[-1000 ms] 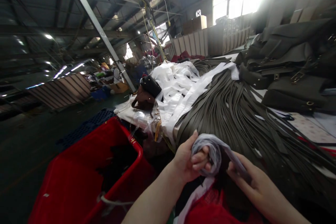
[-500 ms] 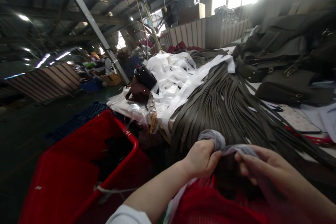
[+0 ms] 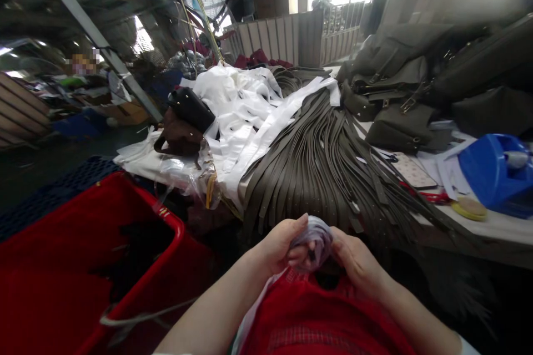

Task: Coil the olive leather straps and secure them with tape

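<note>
In front of my red apron, both hands grip a coiled pale grey-lilac strip (image 3: 316,238) that looks thin and partly see-through. My left hand (image 3: 285,244) has its fingers curled into the coil's left side, with the thumb up along its top. Against the coil's right edge, my right hand (image 3: 353,255) presses with closed fingers; part of its grip is hidden. Just beyond my hands, a big bundle of dark olive straps (image 3: 303,172) hangs over the table's front edge. White strips of material (image 3: 245,105) lie heaped behind them.
A large red bin (image 3: 137,205) with dark contents stands at the left. Dark olive bags (image 3: 400,122) are piled at the right, near a blue container (image 3: 495,172) and a yellow tape roll (image 3: 469,208). A brown bag (image 3: 179,136) lies on the table's left side.
My hands have come closer together, and the strip stretched between them is gathered into one coil. The view has turned right, bringing the blue container and yellow roll into sight.
</note>
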The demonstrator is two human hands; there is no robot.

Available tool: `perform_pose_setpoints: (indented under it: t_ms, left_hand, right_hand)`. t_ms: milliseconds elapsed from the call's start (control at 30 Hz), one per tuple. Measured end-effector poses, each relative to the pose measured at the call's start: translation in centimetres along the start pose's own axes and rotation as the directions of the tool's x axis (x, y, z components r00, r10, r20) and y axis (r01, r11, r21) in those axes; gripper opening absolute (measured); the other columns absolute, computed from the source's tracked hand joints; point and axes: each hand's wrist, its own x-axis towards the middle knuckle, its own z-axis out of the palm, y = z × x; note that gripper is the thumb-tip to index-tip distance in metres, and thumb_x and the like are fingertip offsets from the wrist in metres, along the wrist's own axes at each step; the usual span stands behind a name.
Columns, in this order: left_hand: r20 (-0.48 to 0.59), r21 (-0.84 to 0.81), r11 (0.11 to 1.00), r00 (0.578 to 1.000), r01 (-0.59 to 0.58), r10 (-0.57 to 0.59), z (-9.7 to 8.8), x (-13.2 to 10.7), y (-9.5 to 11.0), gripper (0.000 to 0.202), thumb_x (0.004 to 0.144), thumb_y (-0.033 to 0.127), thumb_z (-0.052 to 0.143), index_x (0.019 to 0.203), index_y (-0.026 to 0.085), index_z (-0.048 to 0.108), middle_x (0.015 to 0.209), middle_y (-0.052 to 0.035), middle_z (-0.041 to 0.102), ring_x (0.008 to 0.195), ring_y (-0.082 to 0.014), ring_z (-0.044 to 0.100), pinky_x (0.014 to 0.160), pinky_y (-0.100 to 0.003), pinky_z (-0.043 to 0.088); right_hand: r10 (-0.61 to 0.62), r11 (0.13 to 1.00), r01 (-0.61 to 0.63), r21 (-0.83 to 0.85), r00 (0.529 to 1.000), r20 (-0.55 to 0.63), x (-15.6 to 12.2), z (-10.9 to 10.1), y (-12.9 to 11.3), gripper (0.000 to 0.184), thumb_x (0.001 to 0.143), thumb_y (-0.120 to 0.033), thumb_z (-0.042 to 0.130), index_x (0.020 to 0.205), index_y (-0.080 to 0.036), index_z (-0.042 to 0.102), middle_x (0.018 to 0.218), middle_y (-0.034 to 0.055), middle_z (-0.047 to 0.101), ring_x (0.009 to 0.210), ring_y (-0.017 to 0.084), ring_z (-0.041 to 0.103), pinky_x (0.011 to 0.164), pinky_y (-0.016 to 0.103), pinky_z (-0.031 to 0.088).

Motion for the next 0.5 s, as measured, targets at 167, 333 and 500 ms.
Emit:
perform_pose_setpoints:
  t_ms: [167, 333, 500]
  left_hand:
    - [0.02, -0.076, 0.997, 0.999, -0.027, 0.029, -1.0, -0.6, 1.3, 0.045, 0.067, 0.052, 0.083, 0.066, 0.012, 0.061, 0.035, 0.0122, 0.033, 0.029, -0.0022, 0.027, 0.044, -0.021, 0.041]
    - [-0.025, -0.14, 0.989, 0.999, -0.04, 0.037, -1.0, -1.0, 1.7, 0.041, 0.068, 0.045, 0.084, 0.066, 0.01, 0.063, 0.036, 0.0124, 0.032, 0.03, -0.0005, 0.024, 0.046, -0.02, 0.044]
    - [-0.034, -0.202, 0.978, 0.998, -0.06, 0.054, -0.8, -0.9, 1.4, 0.039, 0.067, 0.042, 0.085, 0.067, 0.009, 0.064, 0.037, 0.013, 0.031, 0.032, 0.0, 0.022, 0.047, -0.019, 0.043]
  right_hand:
    - [0.008, 0.997, -0.007, -0.079, 1.0, 0.004, -0.1, 0.7, 0.3, 0.05, 0.105, -0.05, 0.022, 0.098, -0.021, 0.062, 0.082, 0.0055, 0.07, 0.073, 0.022, 0.067, 0.063, 0.031, 0.046]
    - [0.031, 0.991, -0.025, -0.13, 0.999, 0.04, 0.0, -0.8, 1.5, 0.047, 0.104, -0.047, 0.025, 0.11, -0.023, 0.065, 0.1, 0.0077, 0.076, 0.092, 0.024, 0.072, 0.078, 0.034, 0.051]
    - [0.048, 0.995, -0.046, -0.086, 0.999, 0.018, -0.5, -0.3, 1.9, 0.048, 0.104, -0.048, 0.026, 0.114, -0.022, 0.066, 0.108, 0.0108, 0.075, 0.098, 0.026, 0.071, 0.084, 0.037, 0.053]
